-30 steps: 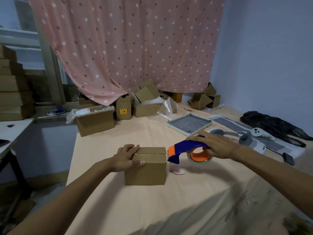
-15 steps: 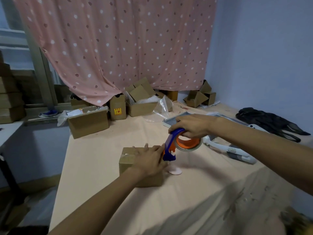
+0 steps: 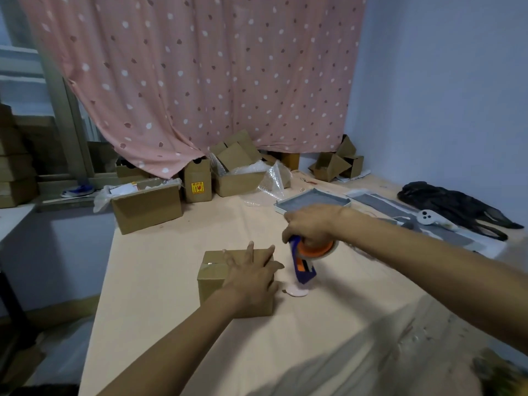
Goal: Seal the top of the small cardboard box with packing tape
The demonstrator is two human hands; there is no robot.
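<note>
My left hand [image 3: 251,274] lies flat, fingers spread, on the small box [image 3: 217,277] at table [image 3: 160,281] centre. My right hand [image 3: 313,224] grips the tape dispenser [image 3: 307,260], nose down just right of the box.

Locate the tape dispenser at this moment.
In the head view, the tape dispenser is held in the right hand just right of the small cardboard box, nose pointing down over a pale pink disc.

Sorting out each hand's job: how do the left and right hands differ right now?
The left hand lies flat, fingers spread, on the small cardboard box; the right hand is curled around the tape dispenser. The left rests low on the box; the right is raised beside it. Both are bare.
</note>
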